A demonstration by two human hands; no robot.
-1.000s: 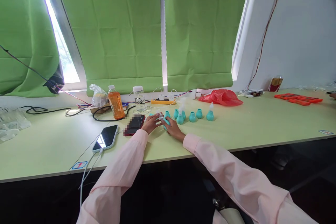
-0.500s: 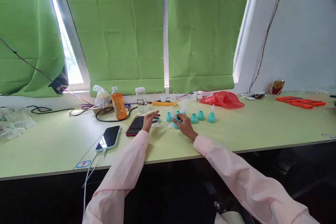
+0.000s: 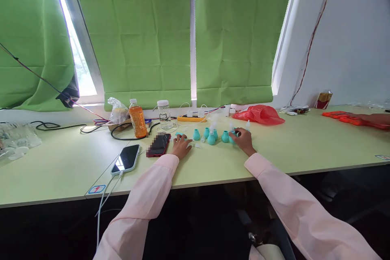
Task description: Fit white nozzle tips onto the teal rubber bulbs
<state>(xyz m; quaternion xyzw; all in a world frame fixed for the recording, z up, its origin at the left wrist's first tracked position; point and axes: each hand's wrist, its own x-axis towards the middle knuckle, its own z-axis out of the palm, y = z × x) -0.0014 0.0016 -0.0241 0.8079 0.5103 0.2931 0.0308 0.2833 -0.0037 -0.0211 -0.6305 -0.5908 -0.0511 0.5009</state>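
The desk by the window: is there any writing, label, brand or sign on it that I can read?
No words are readable.
Orange bottle: label print too small to read.
Clear jar: a small black drawing, no legible text.
Table-edge sticker: a red mark, no letters legible.
Can by the wall: print blurred.

This looks like an office or small assembly workroom. A long pale green worktop (image 3: 274, 158) runs beneath windows covered by green blinds (image 3: 234, 32). On it lie a yellow power strip (image 3: 191, 119), charging phones (image 3: 125, 159), a drink bottle (image 3: 137, 118) and a row of teal rubber bulbs (image 3: 211, 135), probably product parts.
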